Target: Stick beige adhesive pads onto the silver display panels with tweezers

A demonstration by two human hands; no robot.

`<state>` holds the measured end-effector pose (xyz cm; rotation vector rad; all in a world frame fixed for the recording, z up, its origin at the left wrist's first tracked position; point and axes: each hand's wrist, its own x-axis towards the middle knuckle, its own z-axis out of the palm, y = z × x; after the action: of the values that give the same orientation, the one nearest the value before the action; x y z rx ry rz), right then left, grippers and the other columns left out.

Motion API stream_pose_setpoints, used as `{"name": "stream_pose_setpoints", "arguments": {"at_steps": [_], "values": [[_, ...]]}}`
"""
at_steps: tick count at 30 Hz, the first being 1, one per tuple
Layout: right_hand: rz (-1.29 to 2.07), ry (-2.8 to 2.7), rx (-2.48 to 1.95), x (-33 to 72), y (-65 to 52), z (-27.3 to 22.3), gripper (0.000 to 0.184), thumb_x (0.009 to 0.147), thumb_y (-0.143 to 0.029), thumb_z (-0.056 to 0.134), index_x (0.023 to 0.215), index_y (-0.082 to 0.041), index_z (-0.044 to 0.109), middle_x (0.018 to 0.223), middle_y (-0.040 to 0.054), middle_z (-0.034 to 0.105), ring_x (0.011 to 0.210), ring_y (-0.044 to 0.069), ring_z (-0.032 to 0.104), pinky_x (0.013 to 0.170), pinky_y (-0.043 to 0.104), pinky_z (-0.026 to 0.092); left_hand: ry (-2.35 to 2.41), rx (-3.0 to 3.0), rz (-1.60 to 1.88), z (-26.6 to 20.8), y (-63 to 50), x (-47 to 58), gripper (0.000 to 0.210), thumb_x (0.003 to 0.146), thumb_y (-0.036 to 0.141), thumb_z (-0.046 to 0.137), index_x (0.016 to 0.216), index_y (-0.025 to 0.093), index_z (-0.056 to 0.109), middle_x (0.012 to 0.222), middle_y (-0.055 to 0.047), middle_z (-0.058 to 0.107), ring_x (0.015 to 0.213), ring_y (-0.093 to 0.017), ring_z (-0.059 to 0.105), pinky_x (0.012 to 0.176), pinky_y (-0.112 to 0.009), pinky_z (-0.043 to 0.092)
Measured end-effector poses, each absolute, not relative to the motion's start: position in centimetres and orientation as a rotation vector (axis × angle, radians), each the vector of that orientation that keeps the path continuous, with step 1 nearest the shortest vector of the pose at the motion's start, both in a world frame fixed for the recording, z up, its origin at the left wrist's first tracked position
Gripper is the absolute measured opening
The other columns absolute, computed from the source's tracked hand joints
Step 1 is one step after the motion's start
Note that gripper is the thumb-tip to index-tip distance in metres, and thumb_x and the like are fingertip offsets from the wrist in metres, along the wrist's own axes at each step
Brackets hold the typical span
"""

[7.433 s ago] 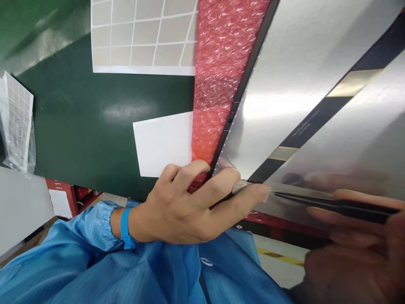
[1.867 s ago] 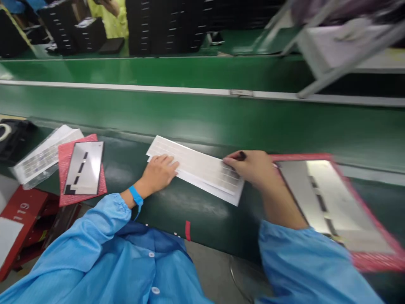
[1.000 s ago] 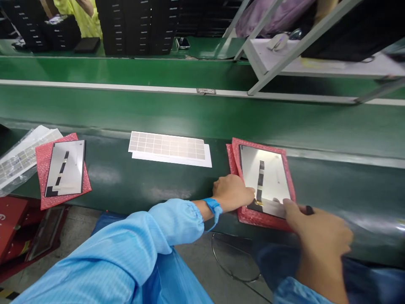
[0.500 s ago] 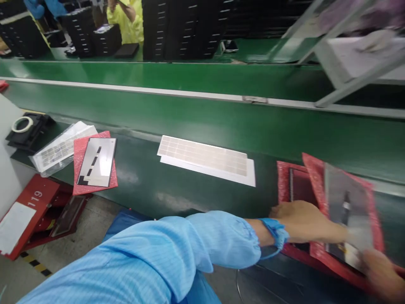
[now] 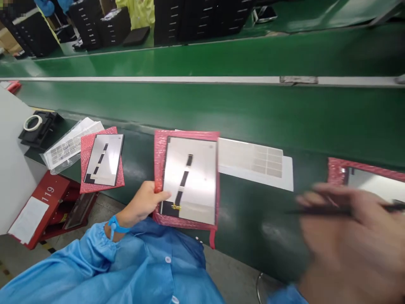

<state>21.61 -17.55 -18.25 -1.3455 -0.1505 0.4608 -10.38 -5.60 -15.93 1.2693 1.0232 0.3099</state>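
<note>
My left hand point(image 5: 147, 202) grips the left edge of a display panel point(image 5: 196, 181), thumb on its face. The panel is silvery with black strips and a small gold connector at its lower left. Under it lies a red bubble-wrap sheet point(image 5: 159, 147), pinched in the same hand. My right hand point(image 5: 348, 223) is smeared by motion at the right, closed around a thin dark pointed tool point(image 5: 335, 210), its exact kind too blurred to tell. Behind that hand, another display panel point(image 5: 373, 180) rests on red bubble wrap point(image 5: 336, 166), partly hidden.
A sheet of pale rectangular stickers point(image 5: 268, 162) lies partly behind the held panel. Further left are another panel point(image 5: 109, 158) on red wrap, bagged label sheets point(image 5: 68, 147) and a tape roll point(image 5: 32, 123) on a black fixture. A red bin point(image 5: 47, 202) stands below the table edge.
My left hand has moved from the right stack to the middle, bringing a panel with its red wrap in front of the sticker sheet. The thin dark tool now shows in my right hand.
</note>
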Motion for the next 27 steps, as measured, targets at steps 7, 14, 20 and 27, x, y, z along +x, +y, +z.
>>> {"name": "stream_pose_setpoints", "arguments": {"at_steps": [7, 14, 20, 27], "values": [[0.342, -0.515, -1.62, 20.5, -9.0, -17.8, 0.087, 0.085, -0.097, 0.051, 0.074, -0.011, 0.061, 0.073, 0.0133, 0.058, 0.052, 0.014, 0.049, 0.041, 0.023, 0.035, 1.264, 1.556, 0.071, -15.6, -3.1, -11.3, 0.025, 0.094, 0.037, 0.065, 0.087, 0.015, 0.074, 0.084, -0.006, 0.077, 0.091, -0.028, 0.076, 0.083, -0.034, 0.058], [0.569, -0.538, -1.567, 19.7, -10.9, -15.2, 0.092, 0.056, -0.101, 0.08, 0.07, -0.013, 0.06, 0.069, 0.0104, 0.057, 0.044, 0.021, 0.051, 0.035, 0.03, 0.04, 1.493, 2.155, -0.029, -9.4, -2.1, -6.5, 0.022, 0.103, 0.035, 0.066, 0.109, 0.016, 0.073, 0.121, -0.018, 0.074, 0.125, -0.039, 0.066, 0.108, -0.05, 0.045], [0.739, -0.664, -1.397, 18.7, -11.4, -12.7, 0.073, 0.067, -0.08, 0.092, 0.074, -0.012, 0.066, 0.079, 0.011, 0.062, 0.053, 0.02, 0.06, 0.048, 0.029, 0.055, 0.486, 2.283, -0.097, -8.6, -0.9, 2.4, 0.037, 0.113, 0.047, 0.049, 0.109, 0.02, 0.074, 0.098, -0.002, 0.078, 0.09, -0.019, 0.071, 0.072, -0.03, 0.045], [0.65, -0.545, -1.384, 21.4, -10.7, -13.4, 0.05, 0.052, -0.041, 0.098, 0.082, -0.013, 0.069, 0.078, 0.0122, 0.065, 0.062, 0.023, 0.066, 0.057, 0.033, 0.061, 0.514, 2.436, -0.031, -10.6, 1.6, 7.6, 0.042, 0.113, 0.044, 0.044, 0.1, 0.024, 0.079, 0.099, -0.006, 0.08, 0.091, -0.024, 0.073, 0.074, -0.035, 0.047]]}}
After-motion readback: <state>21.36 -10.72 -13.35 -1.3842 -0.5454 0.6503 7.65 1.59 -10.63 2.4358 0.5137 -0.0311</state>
